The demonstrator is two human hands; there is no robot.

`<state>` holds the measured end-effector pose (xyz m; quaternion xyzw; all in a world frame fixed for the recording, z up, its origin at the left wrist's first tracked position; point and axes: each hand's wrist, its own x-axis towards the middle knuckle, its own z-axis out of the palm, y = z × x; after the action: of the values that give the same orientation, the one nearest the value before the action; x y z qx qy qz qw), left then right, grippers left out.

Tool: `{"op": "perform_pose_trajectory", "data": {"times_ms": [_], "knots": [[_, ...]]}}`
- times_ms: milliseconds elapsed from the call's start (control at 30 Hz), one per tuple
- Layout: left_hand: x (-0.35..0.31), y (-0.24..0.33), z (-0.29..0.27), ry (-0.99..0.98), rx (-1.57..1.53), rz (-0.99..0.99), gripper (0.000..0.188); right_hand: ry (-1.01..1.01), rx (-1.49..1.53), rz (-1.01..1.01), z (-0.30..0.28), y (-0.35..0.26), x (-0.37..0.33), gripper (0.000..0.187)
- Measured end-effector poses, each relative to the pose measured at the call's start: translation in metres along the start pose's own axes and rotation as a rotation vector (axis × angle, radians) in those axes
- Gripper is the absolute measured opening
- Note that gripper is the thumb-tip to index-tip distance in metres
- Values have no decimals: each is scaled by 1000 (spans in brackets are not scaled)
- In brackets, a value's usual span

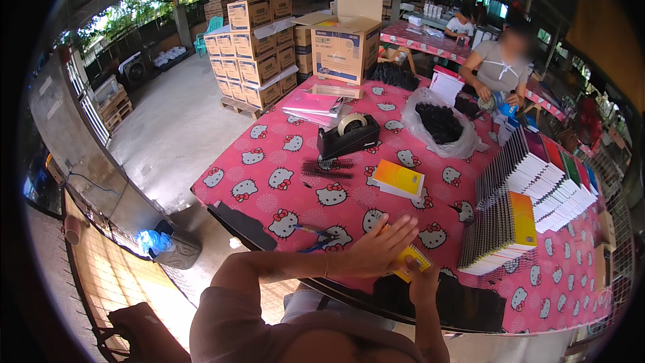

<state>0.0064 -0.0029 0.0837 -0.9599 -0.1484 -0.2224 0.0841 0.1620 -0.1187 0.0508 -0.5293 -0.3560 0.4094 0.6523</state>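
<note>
A small yellow spiral notebook point(418, 256) is at the table's near edge, partly covered by my hands. My right hand point(423, 284) grips it from the right, fingers closed round its lower part. Across its left side lies my left hand point(386, 247), palm down with fingers stretched out. A bit of orange shows beside the left thumb; what it belongs to I cannot make out. Just beyond my hands rests a yellow-covered notebook point(399, 177) with white pages. Blue-handled pliers or scissors point(312, 238) lie left of my left hand, and loose black binding coils point(327, 168) farther off.
Spiral notebooks point(500, 228) stand stacked at right, with more notebooks point(547, 175) behind. A black tape dispenser point(349, 137), pink folders point(312, 104), a plastic bag of black coils point(440, 124) and an open carton point(346, 47) occupy the far side. A co-worker point(500, 67) works across the table.
</note>
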Motion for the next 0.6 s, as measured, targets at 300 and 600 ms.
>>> {"op": "perform_pose_trajectory", "data": {"times_ms": [300,600], "knots": [[-32,36,26,-14,-244,74,83,-42,-209,-43,-20,13,12,21],[8,-11,58,-16,-109,168,73,-208,-294,-92,-43,50,28,20]]}}
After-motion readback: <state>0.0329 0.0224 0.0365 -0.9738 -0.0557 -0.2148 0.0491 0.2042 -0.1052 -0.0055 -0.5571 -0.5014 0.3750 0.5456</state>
